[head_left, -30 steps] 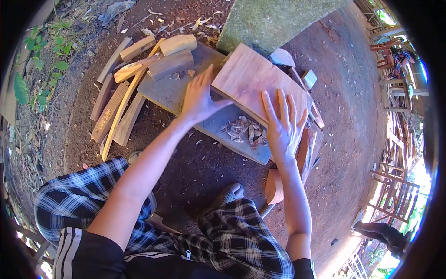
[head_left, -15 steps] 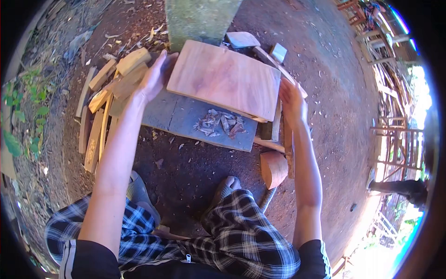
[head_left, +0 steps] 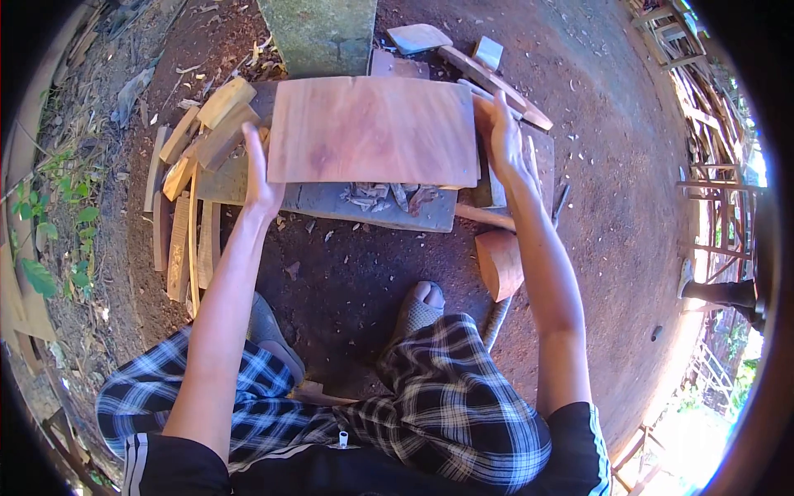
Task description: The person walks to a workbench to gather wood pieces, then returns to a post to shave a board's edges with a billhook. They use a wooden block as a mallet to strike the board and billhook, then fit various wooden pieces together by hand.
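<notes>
A broad reddish-brown wooden board (head_left: pixel 372 132) is held up between my two hands, its wide grained face toward me. My left hand (head_left: pixel 263 178) grips its left end, thumb pointing up and the other fingers hidden behind the wood. At the opposite end my right hand (head_left: pixel 506 145) presses against the edge, with its fingers partly out of sight. Beneath the board lies a dark grey flat slab (head_left: pixel 322 201) bearing a small heap of wood shavings (head_left: pixel 372 197), partly covered by the board.
Several wood pieces (head_left: pixel 178 240) lie left of the slab. To the right are a thick wooden block (head_left: pixel 499 263), a handle-like stick (head_left: pixel 486 217) and more offcuts (head_left: pixel 420 37). A mossy concrete post (head_left: pixel 318 37) stands behind. Another person's leg (head_left: pixel 719 292) shows at far right.
The board has turned from slanting down rightward to nearly level, its right end rising. My right hand has moved up with it, and the view has shifted slightly.
</notes>
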`<state>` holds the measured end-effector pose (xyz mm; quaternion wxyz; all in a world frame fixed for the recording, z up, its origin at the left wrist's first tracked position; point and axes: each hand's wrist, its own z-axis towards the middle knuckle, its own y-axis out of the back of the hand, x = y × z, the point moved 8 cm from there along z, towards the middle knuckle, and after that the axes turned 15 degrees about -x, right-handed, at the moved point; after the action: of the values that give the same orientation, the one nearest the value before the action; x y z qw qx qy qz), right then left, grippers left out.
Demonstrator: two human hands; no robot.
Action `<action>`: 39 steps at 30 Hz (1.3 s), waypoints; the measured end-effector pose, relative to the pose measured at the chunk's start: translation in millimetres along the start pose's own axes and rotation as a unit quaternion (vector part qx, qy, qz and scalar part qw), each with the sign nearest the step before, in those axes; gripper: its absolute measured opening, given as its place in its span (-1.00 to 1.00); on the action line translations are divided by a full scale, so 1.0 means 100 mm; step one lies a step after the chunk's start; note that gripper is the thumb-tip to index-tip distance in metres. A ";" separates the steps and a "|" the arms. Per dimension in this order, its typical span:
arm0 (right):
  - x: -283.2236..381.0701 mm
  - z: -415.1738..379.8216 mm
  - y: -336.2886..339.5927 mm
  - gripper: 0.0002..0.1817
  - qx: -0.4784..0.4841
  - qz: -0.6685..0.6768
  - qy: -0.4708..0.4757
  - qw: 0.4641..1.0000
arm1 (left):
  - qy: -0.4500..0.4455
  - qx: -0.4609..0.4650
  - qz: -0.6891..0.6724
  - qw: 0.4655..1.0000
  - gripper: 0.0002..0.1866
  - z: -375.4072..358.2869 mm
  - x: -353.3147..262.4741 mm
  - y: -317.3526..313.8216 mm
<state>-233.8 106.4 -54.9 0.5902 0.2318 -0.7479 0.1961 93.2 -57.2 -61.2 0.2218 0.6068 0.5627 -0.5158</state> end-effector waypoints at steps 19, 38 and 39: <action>0.80 -1.92 -0.79 -0.22 0.056 -0.508 0.565 0.648 | -0.442 -0.108 0.354 0.817 -0.35 -0.78 -0.01 -0.17; 0.77 -1.61 -0.67 -0.31 -0.059 -0.547 0.652 0.522 | -0.466 -0.271 0.440 0.718 -0.24 -0.71 0.06 -0.31; 0.70 -1.65 -0.71 -0.31 -0.042 -0.541 0.658 0.522 | -0.466 -0.272 0.442 0.716 -0.24 -0.71 0.07 -0.30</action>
<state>-76.0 133.8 51.9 0.9161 0.3718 0.1151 -0.0964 91.1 14.3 -31.3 0.8143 0.3828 0.1719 -0.4010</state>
